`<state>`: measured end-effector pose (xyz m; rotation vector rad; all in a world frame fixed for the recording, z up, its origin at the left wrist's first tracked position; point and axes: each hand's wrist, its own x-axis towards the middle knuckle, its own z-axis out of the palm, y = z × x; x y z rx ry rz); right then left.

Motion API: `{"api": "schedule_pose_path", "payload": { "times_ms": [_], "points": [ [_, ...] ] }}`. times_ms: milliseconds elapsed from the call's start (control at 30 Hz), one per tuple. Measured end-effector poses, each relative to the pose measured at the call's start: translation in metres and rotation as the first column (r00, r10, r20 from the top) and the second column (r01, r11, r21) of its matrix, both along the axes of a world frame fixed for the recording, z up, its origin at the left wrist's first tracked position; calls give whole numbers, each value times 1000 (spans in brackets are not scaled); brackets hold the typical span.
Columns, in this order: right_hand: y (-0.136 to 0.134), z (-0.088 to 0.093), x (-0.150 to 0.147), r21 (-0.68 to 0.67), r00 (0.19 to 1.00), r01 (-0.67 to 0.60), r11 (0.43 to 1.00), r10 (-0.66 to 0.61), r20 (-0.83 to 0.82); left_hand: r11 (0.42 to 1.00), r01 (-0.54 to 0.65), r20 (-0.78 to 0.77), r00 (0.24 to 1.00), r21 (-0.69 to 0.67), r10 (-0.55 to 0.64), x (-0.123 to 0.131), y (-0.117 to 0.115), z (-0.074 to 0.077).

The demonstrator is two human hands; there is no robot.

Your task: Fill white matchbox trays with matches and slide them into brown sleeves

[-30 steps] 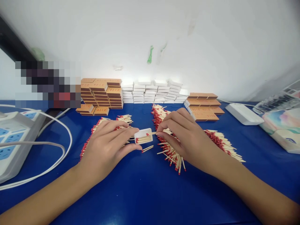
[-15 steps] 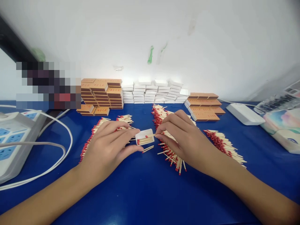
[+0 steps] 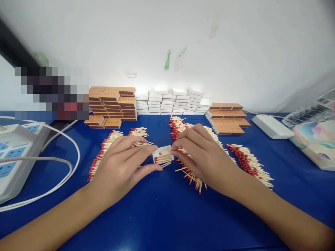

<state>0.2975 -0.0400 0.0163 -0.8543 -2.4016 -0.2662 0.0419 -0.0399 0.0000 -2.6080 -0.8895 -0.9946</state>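
My left hand (image 3: 120,164) grips a small white matchbox tray (image 3: 162,149) by its left end, between thumb and fingers. Several red-headed matches (image 3: 162,159) lie in the tray, heads to the left. The fingers of my right hand (image 3: 202,153) pinch the pale ends of matches (image 3: 166,153) whose red heads are inside the tray; I cannot tell how many. Loose matches (image 3: 166,164) lie on the table just below the tray. A big match pile (image 3: 178,127) is partly hidden under my right hand, and another pile (image 3: 108,141) sits behind my left hand.
Brown matchboxes are stacked at back left (image 3: 112,104) and back right (image 3: 227,118), with white trays (image 3: 167,103) stacked between them by the wall. A third match pile (image 3: 251,164) lies right. A power strip (image 3: 23,153) with white cables stands left; a white box (image 3: 273,126) and tissue pack (image 3: 314,146) are right.
My right hand has moved slightly left, bringing the pinched matches further into the tray. The tray has shifted a little to the right and now partly covers the loose matches below it.
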Motion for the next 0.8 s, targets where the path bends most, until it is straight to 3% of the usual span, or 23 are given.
{"api": "schedule_pose_path", "payload": {
  "times_ms": [167, 433, 633, 800],
  "points": [
    [-5, -7, -8, 48, 998, 23, 999, -26, 60, 1000, 13, 21, 1000, -9, -13, 1, -4, -3],
    [-4, -3, -2, -10, 999, -19, 1000, 18, -47, 998, -69, 22, 997, -3, 69, -3, 4, 0],
    [-7, -16, -4, -190, 988, 20, 981, 10, 157, 986, -163, 40, 986, 35, 162, -6, 5, 2],
    [-10, -27, -12, -57, 957, 59, 997, -41, 288, 987, -137, 11, 991, 89, 137, -6, 3, 3]
  ]
}}
